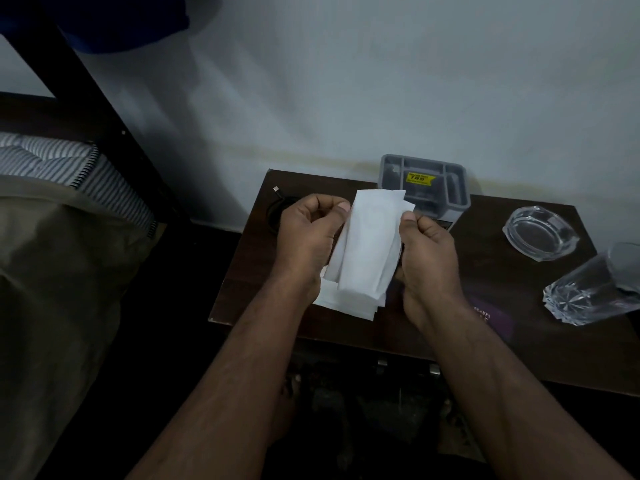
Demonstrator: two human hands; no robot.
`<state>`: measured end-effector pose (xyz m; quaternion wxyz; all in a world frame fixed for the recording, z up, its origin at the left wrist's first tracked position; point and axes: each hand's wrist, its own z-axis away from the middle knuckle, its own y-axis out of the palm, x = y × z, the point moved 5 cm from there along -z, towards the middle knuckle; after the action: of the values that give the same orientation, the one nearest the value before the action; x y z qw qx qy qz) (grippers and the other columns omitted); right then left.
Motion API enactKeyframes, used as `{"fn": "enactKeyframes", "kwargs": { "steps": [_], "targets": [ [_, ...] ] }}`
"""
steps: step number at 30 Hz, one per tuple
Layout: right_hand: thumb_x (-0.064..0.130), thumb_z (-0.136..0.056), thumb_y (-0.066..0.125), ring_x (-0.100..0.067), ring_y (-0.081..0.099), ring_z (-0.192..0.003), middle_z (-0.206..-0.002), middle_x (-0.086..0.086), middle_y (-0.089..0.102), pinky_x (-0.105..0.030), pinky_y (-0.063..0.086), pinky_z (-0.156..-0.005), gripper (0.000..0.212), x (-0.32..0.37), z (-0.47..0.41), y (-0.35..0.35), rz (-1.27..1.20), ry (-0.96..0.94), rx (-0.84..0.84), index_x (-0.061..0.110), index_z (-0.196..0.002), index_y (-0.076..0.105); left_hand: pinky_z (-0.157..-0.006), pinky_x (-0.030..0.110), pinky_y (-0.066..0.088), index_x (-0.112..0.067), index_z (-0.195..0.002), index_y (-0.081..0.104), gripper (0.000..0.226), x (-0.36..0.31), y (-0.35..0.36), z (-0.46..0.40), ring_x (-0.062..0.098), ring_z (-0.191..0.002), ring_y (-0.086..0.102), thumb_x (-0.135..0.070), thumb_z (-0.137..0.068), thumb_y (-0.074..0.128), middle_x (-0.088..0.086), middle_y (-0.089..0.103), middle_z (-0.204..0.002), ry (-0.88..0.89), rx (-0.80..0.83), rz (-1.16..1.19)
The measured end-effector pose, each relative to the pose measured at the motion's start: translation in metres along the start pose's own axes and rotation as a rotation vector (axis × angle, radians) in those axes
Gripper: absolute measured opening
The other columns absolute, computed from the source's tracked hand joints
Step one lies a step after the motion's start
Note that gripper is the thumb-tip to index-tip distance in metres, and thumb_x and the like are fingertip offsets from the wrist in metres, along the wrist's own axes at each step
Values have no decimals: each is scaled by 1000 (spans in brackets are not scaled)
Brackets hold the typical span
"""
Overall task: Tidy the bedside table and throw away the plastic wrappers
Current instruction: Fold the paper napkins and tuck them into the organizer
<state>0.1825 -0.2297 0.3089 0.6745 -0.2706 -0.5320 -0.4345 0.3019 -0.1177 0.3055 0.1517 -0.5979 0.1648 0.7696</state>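
Both the left hand (308, 233) and right hand (427, 258) grip white wrappers (367, 251) at frame centre above the counter (519, 341). Grey organiser (426, 183) behind; ashtray (540, 233) and glass (588, 292) crowd the right edge.

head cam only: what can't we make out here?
- Purple item: the right hand hides part; print too small to read.
- Yellow sticker on grey organizer: text blurred.
- Black cable: mostly behind left hand.
- Tumbler: cut off by right edge.
- White sheets: paper or plastic, unclear.
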Motion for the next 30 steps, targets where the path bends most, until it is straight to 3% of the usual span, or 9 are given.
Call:
{"fn": "enactKeyframes", "kwargs": {
  "steps": [3,6,11,15,17,19,23,27,30],
  "targets": [
    [26,-107,54,-14,71,-85,-94,4,78,-32,63,-73,28,1,0,1,-8,3,-6,25,-86,72,-69,37,63,-19,-107,75,15,6,6,0,24,-101,76,-11,-96,68,3,80,-107,-115,85,93],
    [25,-107,55,-27,75,-97,-96,0,79,-45,65,-85,28,3,-1,1,-53,22,-21,23,-87,73,-79,42,65,-16,-110,70,28,5,12,-2,24,-95,77,4,-92,65,4,81,-103,-156,212,207],
    [28,-107,55,-37,73,-105,-106,-12,77,-56,62,-88,26,2,-6,-3,-10,33,-41,18,-93,74,-68,34,64,-12,-118,67,35,3,13,0,21,-93,79,7,-89,71,4,81,-103,-49,315,172],
    [34,-106,53,-24,61,-114,-128,-10,62,-43,52,-103,33,20,-1,-6,435,-391,-96,14,-131,57,-75,41,65,-14,-115,69,35,4,9,-2,25,-95,78,6,-87,74,6,81,-105,-10,236,128],
    [28,-101,61,-25,53,-120,-132,-12,52,-38,46,-103,39,33,13,1,704,-721,-126,9,-133,52,-71,41,64,-14,-116,68,35,1,11,-1,25,-94,78,6,-87,74,8,80,-107,7,236,126],
    [25,-96,66,-26,52,-115,-123,-12,52,-37,44,-97,34,35,23,7,825,-883,-142,8,-123,54,-58,34,62,-12,-119,68,35,-2,15,2,23,-89,78,4,-89,73,10,80,-108,38,254,136],
    [29,-102,61,-15,62,-100,-109,1,62,-37,54,-86,19,31,20,8,580,-708,31,14,-113,55,-59,28,59,-12,-121,69,34,-7,21,6,21,-88,79,3,-90,73,9,80,-109,62,278,156],
    [49,-94,68,-2,66,-94,-101,13,66,-20,55,-77,36,25,15,5,522,-570,85,25,-117,55,-64,30,61,-14,-122,73,32,-9,20,8,20,-94,79,-3,-91,74,6,81,-106,93,294,72],
    [33,-96,70,-1,68,-90,-97,15,69,-27,58,-79,22,24,12,2,573,-579,39,24,-114,61,-73,28,63,-9,-124,72,36,-7,18,7,22,-100,78,4,-91,71,7,81,-108,94,277,59]
  ]
}}
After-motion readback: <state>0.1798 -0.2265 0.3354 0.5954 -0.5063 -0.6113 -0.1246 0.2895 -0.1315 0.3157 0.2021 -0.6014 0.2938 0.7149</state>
